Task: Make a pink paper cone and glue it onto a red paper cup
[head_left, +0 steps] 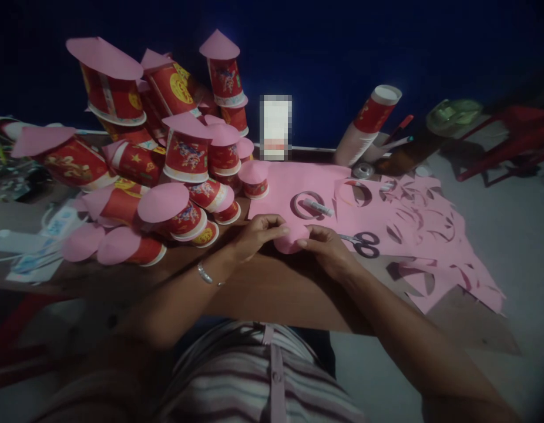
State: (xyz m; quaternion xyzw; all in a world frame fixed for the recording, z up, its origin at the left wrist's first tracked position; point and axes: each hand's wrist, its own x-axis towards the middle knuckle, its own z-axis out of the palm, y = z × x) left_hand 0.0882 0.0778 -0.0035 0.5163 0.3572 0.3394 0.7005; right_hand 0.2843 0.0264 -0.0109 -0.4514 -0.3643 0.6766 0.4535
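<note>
A small round piece of pink paper (291,238) is held between my two hands, over the near part of the wooden table. My left hand (261,235) pinches its left edge with thumb and fingers. On its right edge, my right hand (323,247) has its thumb on the paper and its fingers bent behind. Just beyond the hands lies a pink sheet (272,188) with a roll of tape (298,205) and a glue tube (318,207) on it. Scissors with dark handles (364,244) rest to the right of my right hand.
Several red paper cups with pink cone tops (186,150) crowd the table's left side. A tilted stack of cups (364,126) stands at the back right, near pens (399,126). Cut pink scraps (430,217) cover the right side. Red stools stand at both sides.
</note>
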